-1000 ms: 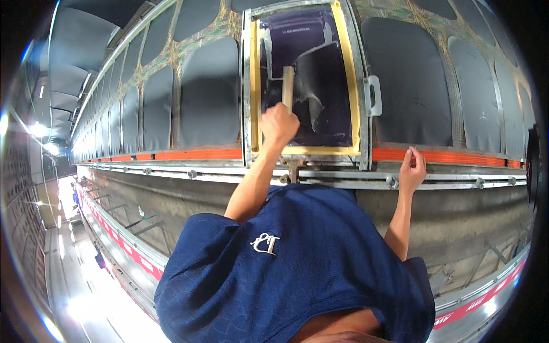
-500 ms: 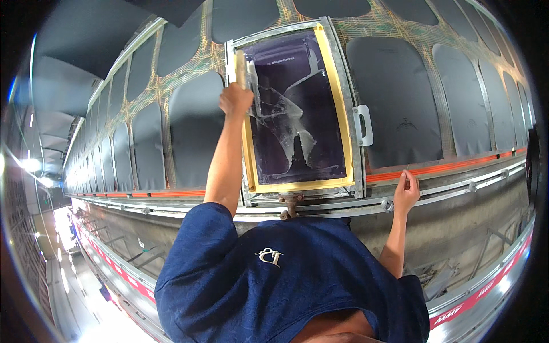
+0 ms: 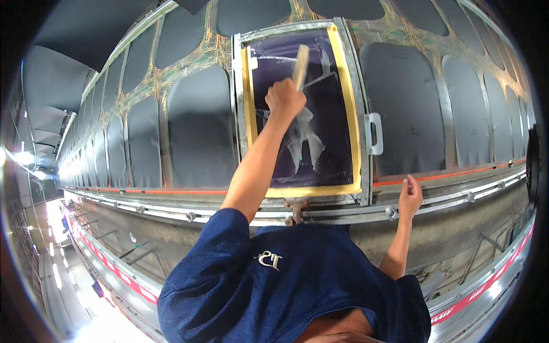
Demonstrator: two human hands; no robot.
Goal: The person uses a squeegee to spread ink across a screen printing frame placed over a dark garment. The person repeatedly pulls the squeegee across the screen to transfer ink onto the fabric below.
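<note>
Centrally, a pale flat wooden-handled squeegee (image 3: 300, 64) stood upright against the dark mesh of a yellow-taped, metal-framed printing screen (image 3: 343, 114), streaked with whitish paste. The left hand (image 3: 284, 98) was closed round its lower end, pressing it to the mesh. The right hand (image 3: 409, 198), fingers loosely curled, rested on the orange-edged metal rail (image 3: 457, 171), seemingly as a brace.

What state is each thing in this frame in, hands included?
Left hand: raised, shut on the squeegee.
Squeegee: tilted, on the screen.
Screen frame: lying on the table, streaked with pale ink.
Right hand: empty, resting on the table rail.
</note>
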